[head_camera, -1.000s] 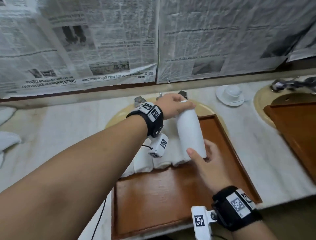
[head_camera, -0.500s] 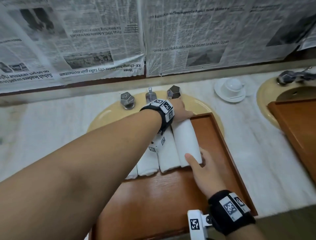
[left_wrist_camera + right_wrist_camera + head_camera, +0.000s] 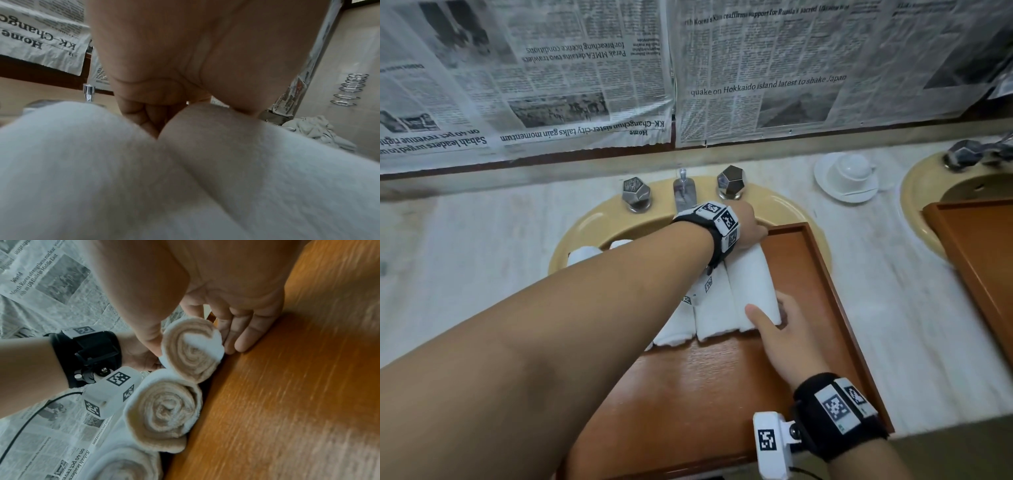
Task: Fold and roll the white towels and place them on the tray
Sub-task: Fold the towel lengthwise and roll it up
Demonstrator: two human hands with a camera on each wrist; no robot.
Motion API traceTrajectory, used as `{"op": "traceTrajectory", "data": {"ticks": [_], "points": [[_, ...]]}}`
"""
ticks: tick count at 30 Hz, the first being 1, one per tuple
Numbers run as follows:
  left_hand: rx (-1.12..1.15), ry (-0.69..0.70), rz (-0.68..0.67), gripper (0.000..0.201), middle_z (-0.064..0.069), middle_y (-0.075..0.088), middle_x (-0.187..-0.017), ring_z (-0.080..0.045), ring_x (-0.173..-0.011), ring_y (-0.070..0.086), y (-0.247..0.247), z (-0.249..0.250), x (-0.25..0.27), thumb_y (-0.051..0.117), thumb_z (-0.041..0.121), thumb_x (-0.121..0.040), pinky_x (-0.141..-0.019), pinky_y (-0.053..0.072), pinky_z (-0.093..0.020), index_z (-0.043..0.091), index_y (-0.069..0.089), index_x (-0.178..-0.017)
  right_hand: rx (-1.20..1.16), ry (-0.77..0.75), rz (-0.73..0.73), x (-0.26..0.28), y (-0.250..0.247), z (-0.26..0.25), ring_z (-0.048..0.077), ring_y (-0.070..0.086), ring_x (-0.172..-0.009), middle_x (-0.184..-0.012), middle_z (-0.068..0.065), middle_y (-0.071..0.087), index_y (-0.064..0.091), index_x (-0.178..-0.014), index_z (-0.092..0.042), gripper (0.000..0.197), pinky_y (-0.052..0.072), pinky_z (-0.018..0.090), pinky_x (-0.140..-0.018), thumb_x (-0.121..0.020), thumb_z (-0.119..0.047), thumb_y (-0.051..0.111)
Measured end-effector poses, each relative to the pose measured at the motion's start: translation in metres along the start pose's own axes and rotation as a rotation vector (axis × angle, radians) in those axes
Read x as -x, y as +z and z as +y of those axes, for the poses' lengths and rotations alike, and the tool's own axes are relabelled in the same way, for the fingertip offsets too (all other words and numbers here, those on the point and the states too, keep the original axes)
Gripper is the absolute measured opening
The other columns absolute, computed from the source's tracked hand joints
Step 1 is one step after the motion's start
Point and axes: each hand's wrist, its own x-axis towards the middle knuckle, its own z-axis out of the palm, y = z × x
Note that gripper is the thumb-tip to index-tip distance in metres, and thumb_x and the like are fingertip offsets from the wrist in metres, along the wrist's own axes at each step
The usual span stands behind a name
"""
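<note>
A wooden tray (image 3: pixel 722 394) lies across a yellow sink. Several rolled white towels lie side by side at its far left. My left hand (image 3: pixel 751 228) grips the far end of the rightmost rolled towel (image 3: pixel 751 284), fingers curled down behind it (image 3: pixel 144 113). My right hand (image 3: pixel 768 315) holds the near end, thumb on its left side and fingers (image 3: pixel 240 337) along its right side, touching the tray floor. The roll's spiral end (image 3: pixel 191 352) rests against the neighbouring roll (image 3: pixel 164 412). My left forearm hides the leftmost rolls.
A second wooden tray (image 3: pixel 983 253) covers the sink at right. A cup on a saucer (image 3: pixel 847 176) stands on the marble counter behind. A tap (image 3: pixel 683 190) and two knobs sit past the tray. Crumpled towels (image 3: pixel 320 131) lie off to one side. Newspaper covers the wall.
The rolled towel, held tilted above the tray a second ago, has come down flat beside the other rolls. Both hands stayed on its ends.
</note>
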Motion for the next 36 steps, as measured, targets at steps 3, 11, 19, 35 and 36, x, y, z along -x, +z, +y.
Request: {"op": "traceTrajectory", "data": {"ticks": [3,11,19,35,36], "points": [[-0.019,-0.012,0.016,0.035,-0.004,0.062,-0.091,-0.024,-0.081,0.058,-0.005,-0.002,0.007,0.051,0.048,-0.098,-0.067,0.043,-0.031,0.014,0.059,-0.100,0.017,-0.012,0.000,-0.002,0.000,0.000,0.000,0.060,-0.104,-0.118,-0.020,0.062,0.052,-0.132,-0.038,0.041,0.048,0.025,-0.081,-0.094,-0.046,0.066],[-0.015,-0.056,0.035,0.039,-0.003,0.051,-0.073,-0.019,-0.066,0.051,-0.017,-0.016,0.011,0.049,0.038,-0.102,-0.053,0.036,-0.028,0.013,0.048,-0.071,0.029,0.028,-0.022,-0.007,-0.002,-0.001,0.007,0.062,-0.103,-0.121,-0.010,0.062,0.060,-0.121,-0.044,0.039,0.053,0.035,-0.091,-0.086,-0.059,0.069],[-0.003,-0.044,0.033,0.039,-0.003,0.067,-0.093,-0.016,-0.067,0.054,-0.012,-0.019,0.016,0.057,0.052,-0.097,-0.050,0.036,-0.027,0.014,0.066,-0.099,-0.082,0.051,0.040,-0.004,-0.006,0.003,0.009,0.066,-0.101,-0.109,-0.011,0.069,0.060,-0.116,-0.049,0.027,0.054,0.039,-0.091,-0.091,-0.050,0.069],[0.078,-0.035,0.070,0.045,-0.003,0.066,-0.094,-0.024,-0.087,0.063,-0.015,-0.014,0.043,0.048,0.049,-0.102,-0.067,0.046,-0.032,0.011,0.069,-0.116,-0.058,0.028,0.082,-0.005,-0.009,0.008,0.010,0.068,-0.103,-0.103,-0.013,0.072,0.062,-0.113,-0.056,0.025,0.056,0.047,-0.097,-0.088,-0.057,0.068],[0.129,-0.030,0.102,0.045,-0.004,0.070,-0.100,-0.024,-0.091,0.065,-0.017,-0.016,0.050,0.048,0.048,-0.102,-0.070,0.049,-0.032,0.011,0.069,-0.117,-0.044,0.022,0.076,-0.003,-0.010,0.006,0.010,0.067,-0.106,-0.107,-0.014,0.071,0.062,-0.115,-0.057,0.027,0.055,0.048,-0.098,-0.089,-0.059,0.066]]}}
